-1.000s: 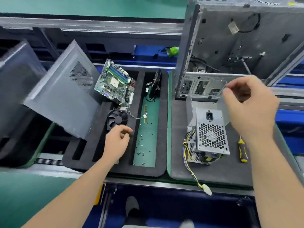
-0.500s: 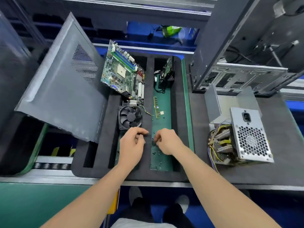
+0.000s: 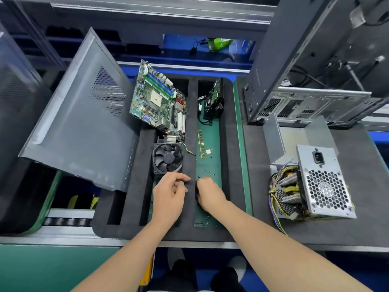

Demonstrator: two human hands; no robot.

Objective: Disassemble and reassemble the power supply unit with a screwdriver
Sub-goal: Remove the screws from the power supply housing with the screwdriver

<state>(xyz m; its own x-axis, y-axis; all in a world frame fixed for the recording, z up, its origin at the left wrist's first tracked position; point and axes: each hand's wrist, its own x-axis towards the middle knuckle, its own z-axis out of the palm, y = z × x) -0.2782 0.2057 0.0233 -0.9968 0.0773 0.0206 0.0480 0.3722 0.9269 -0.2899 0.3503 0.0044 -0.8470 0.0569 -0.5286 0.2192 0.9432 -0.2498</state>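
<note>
While both hands work low over the black foam tray (image 3: 229,186), the left hand (image 3: 170,192) lies on the foam divider (image 3: 192,127) just below the cooling fan (image 3: 167,158). Its fingers are curled and its thumb tip meets the forefinger tip at the divider's edge. Whether anything is pinched between them cannot be told. The right hand (image 3: 210,194) reaches into the green-floored slot beside it, knuckles up and fingers bent downward. Its fingertips are hidden, so its grasp cannot be told either. Small dark screws (image 3: 202,222) lie scattered on the slot floor around that hand. The two hands are near each other but not touching.

The power supply unit (image 3: 326,186) sits well to the right on the grey mat (image 3: 357,228). Its perforated face is turned up, its wire bundle spills out on the left, and its bare metal cover (image 3: 294,133) stands just behind it. Neither hand touches it.

Half a second ago the hands sat in nearly the same places and postures. A second ago the right hand was raised above the power supply unit, and the left hand lay alone by the fan.
</note>
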